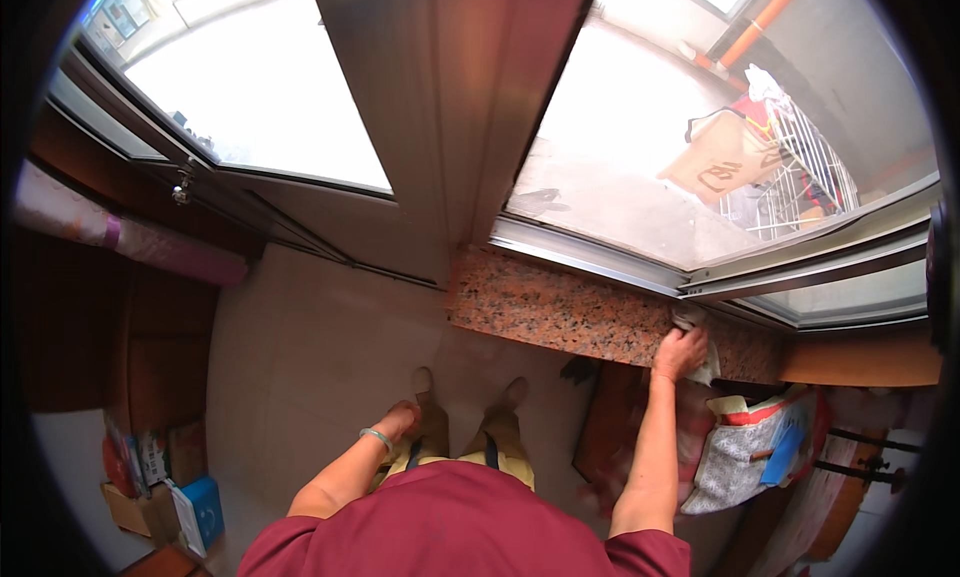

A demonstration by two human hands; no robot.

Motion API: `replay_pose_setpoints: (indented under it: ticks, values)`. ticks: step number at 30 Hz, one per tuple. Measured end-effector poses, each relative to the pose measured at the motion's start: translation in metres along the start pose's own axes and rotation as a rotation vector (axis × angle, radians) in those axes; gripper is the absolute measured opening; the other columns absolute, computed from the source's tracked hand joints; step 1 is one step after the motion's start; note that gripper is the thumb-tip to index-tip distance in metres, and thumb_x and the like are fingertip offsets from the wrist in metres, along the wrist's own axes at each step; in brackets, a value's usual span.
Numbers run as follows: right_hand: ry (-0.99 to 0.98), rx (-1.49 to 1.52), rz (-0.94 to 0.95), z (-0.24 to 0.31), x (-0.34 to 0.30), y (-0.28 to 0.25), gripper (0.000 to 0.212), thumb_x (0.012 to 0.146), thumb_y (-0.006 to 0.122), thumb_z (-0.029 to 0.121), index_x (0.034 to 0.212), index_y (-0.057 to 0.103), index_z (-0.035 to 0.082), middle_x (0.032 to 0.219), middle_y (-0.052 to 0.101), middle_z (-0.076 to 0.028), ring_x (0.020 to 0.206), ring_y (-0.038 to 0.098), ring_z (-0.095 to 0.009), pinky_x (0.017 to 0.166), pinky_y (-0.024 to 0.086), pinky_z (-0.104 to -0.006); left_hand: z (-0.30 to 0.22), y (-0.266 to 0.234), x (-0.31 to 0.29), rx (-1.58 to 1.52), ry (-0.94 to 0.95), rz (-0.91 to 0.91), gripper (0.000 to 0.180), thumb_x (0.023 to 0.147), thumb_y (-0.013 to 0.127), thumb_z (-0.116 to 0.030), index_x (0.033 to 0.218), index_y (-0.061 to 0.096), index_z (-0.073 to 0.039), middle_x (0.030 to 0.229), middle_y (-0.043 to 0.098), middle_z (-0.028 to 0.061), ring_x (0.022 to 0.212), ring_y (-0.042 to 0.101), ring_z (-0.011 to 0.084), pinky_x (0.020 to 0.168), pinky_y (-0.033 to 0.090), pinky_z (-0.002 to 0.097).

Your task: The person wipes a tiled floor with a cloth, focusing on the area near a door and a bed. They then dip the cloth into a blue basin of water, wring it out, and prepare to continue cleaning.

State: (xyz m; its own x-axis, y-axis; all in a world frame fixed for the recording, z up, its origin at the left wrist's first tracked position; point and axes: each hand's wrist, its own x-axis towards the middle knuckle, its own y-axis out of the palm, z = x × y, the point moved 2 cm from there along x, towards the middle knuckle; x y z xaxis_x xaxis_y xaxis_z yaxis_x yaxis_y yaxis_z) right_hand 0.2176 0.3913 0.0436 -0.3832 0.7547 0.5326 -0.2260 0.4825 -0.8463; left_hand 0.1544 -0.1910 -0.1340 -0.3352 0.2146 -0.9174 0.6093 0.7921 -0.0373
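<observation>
My right hand [680, 351] reaches up to the speckled pink granite window sill [560, 312] and presses a pale cloth [700, 347] against its right part, just below the metal window frame [620, 267]. My left hand [402, 417] hangs low by my thigh, fingers curled in, with a green bangle [376, 437] on the wrist; nothing shows in it. Below me are my dark red top and my two feet on the pale floor [310, 357].
A patterned bag with a red trim [745, 447] and a dark wooden piece [605, 422] stand under the sill at right. A rolled pink mat [130, 237] lies at left, with boxes and a blue container [200, 512] at lower left. A white wire rack [800, 177] stands outside the glass.
</observation>
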Motion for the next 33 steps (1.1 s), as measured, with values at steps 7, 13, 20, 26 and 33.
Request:
replay_pose_setpoints:
  ticks: [7, 13, 20, 26, 33]
  values:
    - [-0.086, 0.141, -0.039, 0.089, -0.046, -0.047, 0.049, 0.081, 0.057, 0.023, 0.126, 0.052, 0.005, 0.127, 0.053, -0.011, 0.116, 0.048, -0.031, 0.1, 0.037, -0.0445, 0.007, -0.062, -0.044, 0.695, 0.003, -0.012, 0.051, 0.087, 0.054, -0.04, 0.122, 0.058, -0.002, 0.124, 0.059, 0.0202, 0.117, 0.055, 0.0343, 0.098, 0.042, 0.0435]
    - [-0.062, 0.113, -0.004, 0.088, -0.044, -0.053, 0.048, 0.082, 0.056, 0.025, 0.126, 0.053, 0.008, 0.128, 0.053, -0.011, 0.117, 0.049, -0.032, 0.099, 0.038, -0.0457, 0.052, -0.062, -0.039, 1.092, -0.115, 0.208, 0.058, 0.086, 0.057, -0.047, 0.113, 0.063, 0.004, 0.114, 0.064, 0.0209, 0.108, 0.06, 0.0326, 0.093, 0.045, 0.0402]
    - [-0.007, 0.096, 0.025, 0.081, -0.049, -0.04, 0.049, 0.082, 0.056, 0.026, 0.128, 0.054, 0.011, 0.129, 0.053, -0.01, 0.115, 0.049, -0.032, 0.097, 0.039, -0.0465, 0.093, -0.077, -0.038, 0.915, 0.024, 0.211, 0.039, 0.084, 0.057, -0.036, 0.103, 0.069, -0.004, 0.11, 0.065, 0.0197, 0.104, 0.061, 0.035, 0.088, 0.047, 0.0414]
    - [0.047, 0.127, 0.033, 0.094, -0.049, -0.041, 0.048, 0.08, 0.057, 0.022, 0.127, 0.055, 0.011, 0.128, 0.054, -0.01, 0.113, 0.051, -0.032, 0.097, 0.039, -0.0461, 0.076, -0.082, -0.108, 0.522, -0.049, 0.226, 0.026, 0.085, 0.064, -0.029, 0.098, 0.069, -0.007, 0.099, 0.068, 0.0092, 0.096, 0.06, 0.0214, 0.085, 0.046, 0.0364]
    - [-0.084, 0.257, -0.011, 0.105, -0.07, -0.056, 0.048, 0.081, 0.056, 0.025, 0.126, 0.055, 0.01, 0.129, 0.054, -0.009, 0.115, 0.051, -0.032, 0.099, 0.038, -0.0446, 0.058, -0.09, -0.133, 0.493, -0.066, 0.318, 0.015, 0.087, 0.064, -0.023, 0.092, 0.066, -0.009, 0.085, 0.063, -0.0007, 0.085, 0.054, 0.013, 0.079, 0.044, 0.0304]
